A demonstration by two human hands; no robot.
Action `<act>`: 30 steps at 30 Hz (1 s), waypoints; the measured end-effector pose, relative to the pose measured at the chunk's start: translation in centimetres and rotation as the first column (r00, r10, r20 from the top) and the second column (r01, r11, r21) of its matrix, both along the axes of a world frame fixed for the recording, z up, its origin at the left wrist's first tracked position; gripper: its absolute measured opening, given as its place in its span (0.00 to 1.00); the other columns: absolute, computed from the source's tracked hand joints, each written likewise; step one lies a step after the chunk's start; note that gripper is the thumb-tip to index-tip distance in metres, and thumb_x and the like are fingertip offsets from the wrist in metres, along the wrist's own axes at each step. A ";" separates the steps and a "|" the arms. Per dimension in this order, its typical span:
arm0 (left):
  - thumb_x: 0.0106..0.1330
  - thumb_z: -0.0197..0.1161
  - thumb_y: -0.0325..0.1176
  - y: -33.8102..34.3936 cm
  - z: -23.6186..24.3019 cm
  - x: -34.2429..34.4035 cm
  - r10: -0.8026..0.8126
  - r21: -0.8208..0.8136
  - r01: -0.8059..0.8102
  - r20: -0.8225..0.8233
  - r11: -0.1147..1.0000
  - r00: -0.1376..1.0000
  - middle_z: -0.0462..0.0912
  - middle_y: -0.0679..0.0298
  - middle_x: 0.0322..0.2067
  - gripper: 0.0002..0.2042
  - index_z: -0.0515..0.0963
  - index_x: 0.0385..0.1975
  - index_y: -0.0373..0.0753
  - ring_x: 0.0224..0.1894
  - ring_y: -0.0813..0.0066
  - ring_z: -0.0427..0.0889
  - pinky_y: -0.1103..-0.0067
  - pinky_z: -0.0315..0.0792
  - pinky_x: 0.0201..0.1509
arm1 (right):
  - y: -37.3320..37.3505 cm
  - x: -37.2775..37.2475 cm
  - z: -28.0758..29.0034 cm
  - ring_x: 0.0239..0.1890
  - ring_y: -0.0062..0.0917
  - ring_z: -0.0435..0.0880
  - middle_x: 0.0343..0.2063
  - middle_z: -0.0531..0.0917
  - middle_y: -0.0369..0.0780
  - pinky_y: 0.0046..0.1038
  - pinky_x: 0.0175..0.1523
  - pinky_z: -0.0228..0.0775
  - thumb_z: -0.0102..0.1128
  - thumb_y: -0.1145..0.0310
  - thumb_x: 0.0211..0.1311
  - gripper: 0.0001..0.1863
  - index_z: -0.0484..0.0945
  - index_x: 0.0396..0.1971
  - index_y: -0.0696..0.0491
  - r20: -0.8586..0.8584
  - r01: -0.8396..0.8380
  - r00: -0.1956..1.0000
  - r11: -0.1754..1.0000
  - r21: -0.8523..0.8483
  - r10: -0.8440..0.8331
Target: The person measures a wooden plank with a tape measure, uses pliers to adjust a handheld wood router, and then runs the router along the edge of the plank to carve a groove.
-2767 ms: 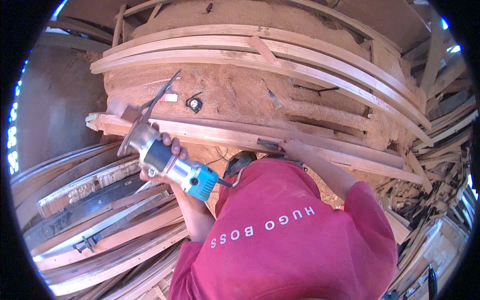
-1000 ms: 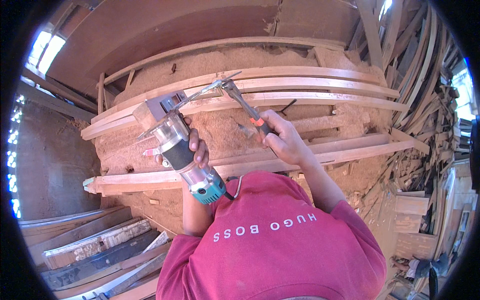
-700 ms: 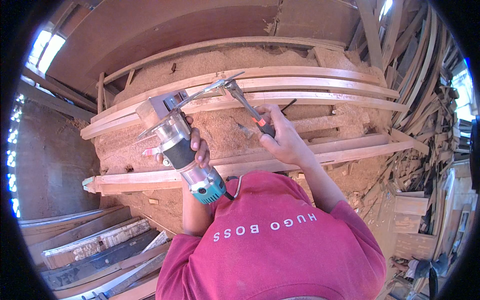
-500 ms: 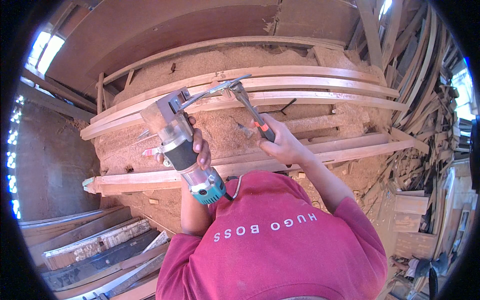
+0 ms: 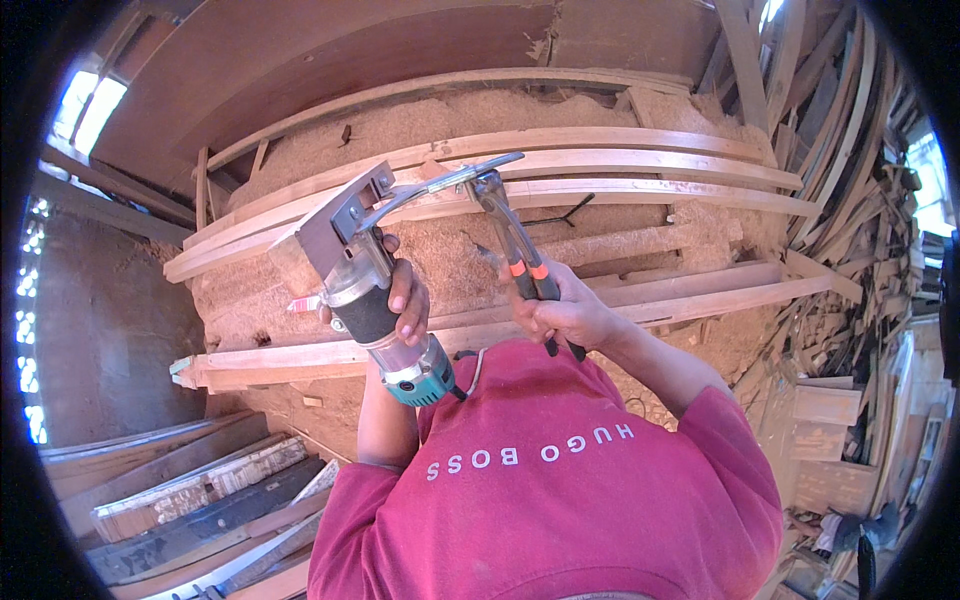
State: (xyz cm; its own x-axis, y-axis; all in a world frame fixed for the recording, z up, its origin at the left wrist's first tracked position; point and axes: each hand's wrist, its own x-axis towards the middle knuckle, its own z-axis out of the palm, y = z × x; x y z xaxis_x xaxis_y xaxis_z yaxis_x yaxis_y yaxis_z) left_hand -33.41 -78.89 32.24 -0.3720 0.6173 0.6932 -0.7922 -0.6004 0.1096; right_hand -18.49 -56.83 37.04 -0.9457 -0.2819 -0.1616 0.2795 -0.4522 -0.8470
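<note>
My left hand (image 5: 408, 302) is wrapped round the black middle of a trim router (image 5: 370, 318), held tilted with its teal motor end toward me. At its far end is a flat base plate (image 5: 338, 218). From beside the plate a bent metal arm (image 5: 425, 190) reaches out to the right. My right hand (image 5: 560, 310) is closed on the dark, orange-banded handles of pincers (image 5: 512, 232). The pincers' head meets the metal arm near its outer end; whether the jaws bite on it I cannot tell.
Long pale wooden strips (image 5: 640, 141) lie across the sawdust (image 5: 420, 115) beyond my hands, and a long beam (image 5: 280, 357) runs nearer me. A thin dark bent rod (image 5: 570, 212) rests among them. Stacked boards (image 5: 200, 490) are at lower left; scrap wood (image 5: 830, 230) is piled right.
The router's base has turned to show more of its plate. The metal arm and the pincers' head have shifted slightly right, and both pincer handles now show, somewhat apart.
</note>
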 end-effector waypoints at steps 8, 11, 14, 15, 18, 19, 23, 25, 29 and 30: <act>0.48 0.77 0.46 0.1 0.0 -0.5 0.002 -0.020 -0.003 -0.023 1.000 1.000 0.78 0.41 0.39 0.51 0.53 0.68 0.31 0.32 0.45 0.85 0.59 0.84 0.32 | -0.2 0.0 0.4 0.23 0.15 0.65 0.25 0.66 0.30 0.22 0.27 0.58 0.52 0.77 0.49 0.31 0.64 0.58 0.52 0.068 -0.041 0.997 0.994 -0.099 0.048; 0.49 0.77 0.47 0.2 0.1 -1.0 0.028 -0.065 -0.033 -0.081 0.997 0.996 0.80 0.48 0.38 0.51 0.54 0.70 0.35 0.30 0.56 0.85 0.66 0.82 0.25 | -0.2 -0.3 -0.4 0.26 0.17 0.68 0.27 0.69 0.32 0.23 0.31 0.62 0.53 0.77 0.50 0.30 0.64 0.58 0.53 0.049 -0.058 0.997 0.992 -0.115 0.064; 0.48 0.77 0.48 -0.3 -0.6 -1.0 0.067 -0.088 -0.065 0.026 0.994 0.997 0.80 0.48 0.38 0.52 0.54 0.70 0.34 0.31 0.55 0.86 0.66 0.83 0.26 | -0.2 -1.8 -0.4 0.32 0.22 0.74 0.33 0.74 0.36 0.27 0.39 0.70 0.52 0.76 0.53 0.31 0.62 0.61 0.54 -0.047 -0.089 0.995 0.996 0.024 0.090; 0.48 0.77 0.48 -0.7 -0.6 -0.9 0.123 -0.117 -0.120 0.020 0.986 0.992 0.79 0.48 0.39 0.52 0.53 0.70 0.33 0.32 0.55 0.85 0.65 0.83 0.27 | -0.3 -2.2 -0.3 0.34 0.23 0.76 0.35 0.76 0.38 0.29 0.42 0.72 0.51 0.75 0.54 0.32 0.61 0.63 0.54 -0.083 -0.093 0.991 0.991 0.094 0.101; 0.48 0.78 0.50 -1.2 -0.4 -1.2 0.265 -0.184 -0.260 0.001 0.948 0.964 0.76 0.49 0.41 0.55 0.51 0.70 0.31 0.35 0.56 0.82 0.64 0.83 0.31 | 0.7 -3.0 -5.1 0.42 0.26 0.78 0.42 0.77 0.42 0.33 0.53 0.73 0.49 0.73 0.58 0.33 0.59 0.66 0.54 0.019 -0.148 0.989 0.989 -0.004 0.148; 0.50 0.76 0.51 -1.7 -0.6 -1.3 0.307 -0.200 -0.305 -0.020 0.931 0.951 0.73 0.49 0.44 0.55 0.49 0.71 0.30 0.37 0.58 0.79 0.64 0.82 0.34 | 0.6 -2.9 -5.9 0.37 0.26 0.80 0.38 0.79 0.40 0.35 0.47 0.77 0.50 0.71 0.61 0.30 0.63 0.65 0.55 0.089 -0.085 0.992 0.996 -0.012 0.086; 0.53 0.71 0.54 -4.1 -0.6 0.7 0.549 -0.407 -0.501 0.002 0.764 0.836 0.71 0.50 0.46 0.52 0.50 0.71 0.30 0.41 0.58 0.77 0.64 0.80 0.39 | 1.1 -5.2 -17.0 0.30 0.33 0.85 0.26 0.83 0.41 0.38 0.39 0.78 0.55 0.61 0.64 0.14 0.77 0.41 0.56 0.278 -0.201 0.960 0.735 0.647 0.018; 0.54 0.68 0.59 -4.3 -1.0 1.5 0.624 -0.472 -0.534 0.045 0.702 0.780 0.72 0.48 0.46 0.52 0.52 0.70 0.32 0.42 0.57 0.78 0.64 0.81 0.41 | 1.2 -6.7 -25.1 0.29 0.39 0.85 0.28 0.84 0.46 0.40 0.37 0.78 0.59 0.57 0.63 0.20 0.75 0.46 0.57 0.256 -0.240 0.966 0.465 0.852 0.031; 0.56 0.65 0.63 -4.7 -1.8 1.7 0.706 -0.568 -0.585 -0.009 0.579 0.708 0.73 0.49 0.49 0.49 0.57 0.68 0.33 0.46 0.56 0.79 0.63 0.81 0.46 | -0.7 -9.7 -30.9 0.37 0.49 0.84 0.39 0.83 0.53 0.42 0.43 0.76 0.65 0.55 0.60 0.33 0.71 0.60 0.59 0.006 -0.047 0.992 0.326 0.944 0.127; 0.56 0.65 0.64 -5.0 -2.1 1.7 0.733 -0.576 -0.598 0.004 0.557 0.680 0.74 0.49 0.50 0.48 0.58 0.67 0.32 0.46 0.55 0.79 0.62 0.81 0.46 | -2.2 -10.5 -29.8 0.40 0.51 0.83 0.41 0.83 0.54 0.43 0.45 0.76 0.67 0.54 0.60 0.33 0.72 0.58 0.60 -0.128 0.074 0.983 0.361 0.930 0.130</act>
State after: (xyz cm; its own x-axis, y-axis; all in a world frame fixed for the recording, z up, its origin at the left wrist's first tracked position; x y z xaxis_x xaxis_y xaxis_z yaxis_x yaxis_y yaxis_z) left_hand -31.72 -83.85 30.11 -0.9164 0.3411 0.2093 -0.2262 -0.8729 0.4323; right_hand -28.99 -59.06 7.24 -0.9776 -0.0754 -0.1964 0.1000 0.6551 -0.7489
